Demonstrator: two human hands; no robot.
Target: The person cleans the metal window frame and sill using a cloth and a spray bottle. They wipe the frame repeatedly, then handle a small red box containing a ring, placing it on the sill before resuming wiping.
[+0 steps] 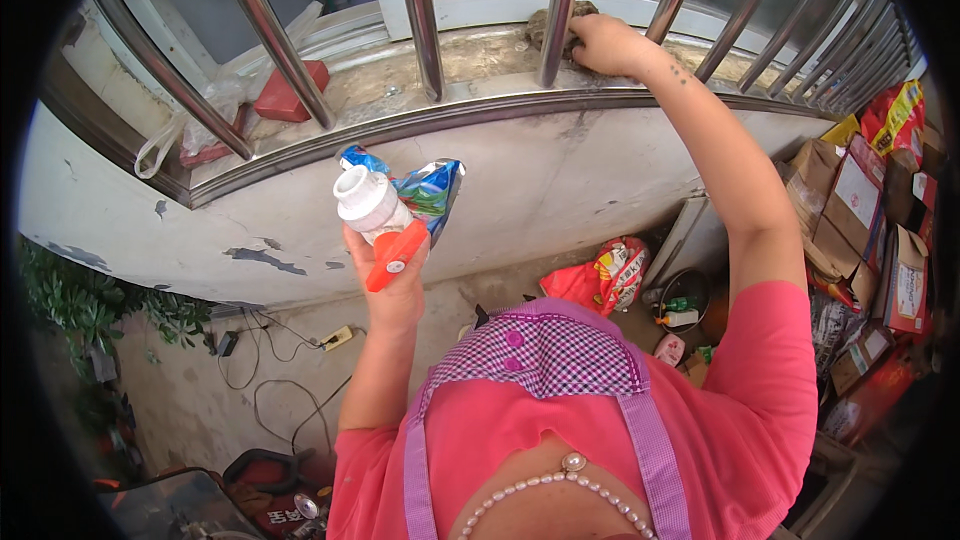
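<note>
My left hand (390, 292) holds a white plastic ball valve (367, 202) with an orange-red lever handle (397, 255), its open socket pointing up and away from me. A blue and green foil packet (433, 191) sticks out behind the valve, apparently in the same hand. Between the steel window bars, my right hand (611, 45) reaches onto the concrete sill (480, 52). Its fingers are closed on a rough grey-brown lump (540, 26), perhaps a stone or a crumpled rag; one bar and the hand cover part of it.
Stainless steel bars (420, 22) line the sill. A red box (292, 90) and a clear plastic bag (217, 112) lie at its left. Cardboard boxes (847, 202) are piled right. Below are a red bag (600, 274), a power strip (337, 337) and loose cables (259, 390).
</note>
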